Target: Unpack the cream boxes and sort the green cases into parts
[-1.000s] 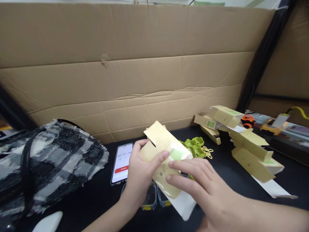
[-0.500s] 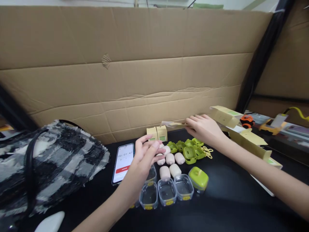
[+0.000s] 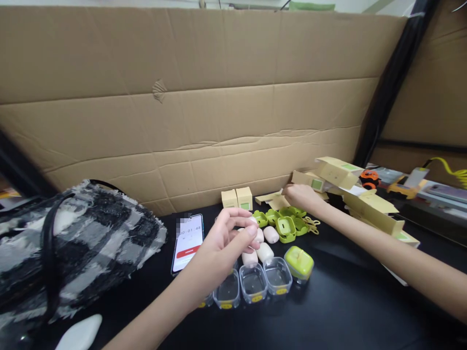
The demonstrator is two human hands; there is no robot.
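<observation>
My left hand (image 3: 231,240) hovers over pale rounded earbud-like cases (image 3: 271,235), its fingers loosely curled and apart from the thumb. I see nothing held in it, though it hides some of the pale pieces. My right hand (image 3: 303,197) is closed at the end of a flattened pale-yellow carton (image 3: 273,199) behind the green pieces. Its fingertips are partly hidden. Green flower-edged shells (image 3: 285,227) with a yellow cord (image 3: 313,224) lie just in front. Nearest me are clear plastic cups (image 3: 253,284) with yellow labels and a lidded green case (image 3: 299,263).
Two small yellow boxes (image 3: 243,198) stand at the back. Opened cartons (image 3: 372,209) pile up at right. A phone (image 3: 188,243) showing a timer lies left of centre, beside a checked bag (image 3: 109,233). A white object (image 3: 80,333) is at the front left. Cardboard (image 3: 219,97) walls the back.
My right hand has lowered the flat carton from the air to the table behind the green shells. My left hand has shifted slightly right, its fingers curling more. The timer has advanced.
</observation>
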